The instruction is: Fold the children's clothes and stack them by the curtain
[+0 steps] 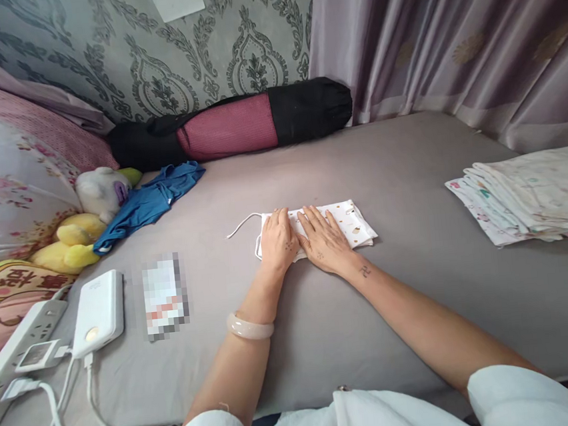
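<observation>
A small white printed garment (350, 223) lies folded on the grey bed sheet (390, 162), with a thin white string (241, 224) trailing off its left end. My left hand (277, 242) lies flat on the garment's left part, fingers stretched out. My right hand (322, 238) rests flat beside it on the middle of the garment, fingers spread and pointing away from me. The two hands touch side by side. A pale bangle (249, 327) sits on my left forearm.
A stack of folded printed cloths (533, 195) lies at the right. A blue garment (149, 200) and plush toys (84, 219) are at the left, behind them a black and pink bolster (235, 125). A white power bank (99, 312), a power strip (13, 349) and cables sit near the left front edge.
</observation>
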A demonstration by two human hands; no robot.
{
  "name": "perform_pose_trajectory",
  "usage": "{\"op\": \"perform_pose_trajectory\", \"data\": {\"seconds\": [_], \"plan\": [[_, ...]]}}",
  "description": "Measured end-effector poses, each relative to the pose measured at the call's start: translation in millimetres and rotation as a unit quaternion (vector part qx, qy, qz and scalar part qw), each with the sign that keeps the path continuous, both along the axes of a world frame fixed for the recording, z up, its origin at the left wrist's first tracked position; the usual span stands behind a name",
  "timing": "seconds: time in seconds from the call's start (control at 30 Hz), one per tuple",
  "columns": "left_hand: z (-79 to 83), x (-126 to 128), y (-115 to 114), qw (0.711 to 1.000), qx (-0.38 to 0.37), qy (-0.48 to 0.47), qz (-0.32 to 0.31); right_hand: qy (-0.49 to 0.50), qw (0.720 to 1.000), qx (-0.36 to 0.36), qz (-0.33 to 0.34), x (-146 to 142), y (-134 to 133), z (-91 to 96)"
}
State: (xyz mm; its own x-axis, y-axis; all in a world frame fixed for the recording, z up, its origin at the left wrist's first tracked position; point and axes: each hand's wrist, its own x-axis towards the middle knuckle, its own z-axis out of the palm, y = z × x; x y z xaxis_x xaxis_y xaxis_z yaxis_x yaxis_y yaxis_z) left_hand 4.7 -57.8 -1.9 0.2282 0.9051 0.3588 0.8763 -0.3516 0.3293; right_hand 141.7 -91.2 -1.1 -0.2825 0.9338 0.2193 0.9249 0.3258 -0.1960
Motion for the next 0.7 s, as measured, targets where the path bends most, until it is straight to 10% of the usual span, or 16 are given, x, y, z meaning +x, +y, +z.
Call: {"op": "perform_pose_trajectory", "data": {"seconds": [0.7], "plan": [[4.9,8.6,-13.2,0.989,-0.062,0.126,-0.055,-0.005,0.993,-0.045,-0.107,24.2,4.6,2.2]]}}
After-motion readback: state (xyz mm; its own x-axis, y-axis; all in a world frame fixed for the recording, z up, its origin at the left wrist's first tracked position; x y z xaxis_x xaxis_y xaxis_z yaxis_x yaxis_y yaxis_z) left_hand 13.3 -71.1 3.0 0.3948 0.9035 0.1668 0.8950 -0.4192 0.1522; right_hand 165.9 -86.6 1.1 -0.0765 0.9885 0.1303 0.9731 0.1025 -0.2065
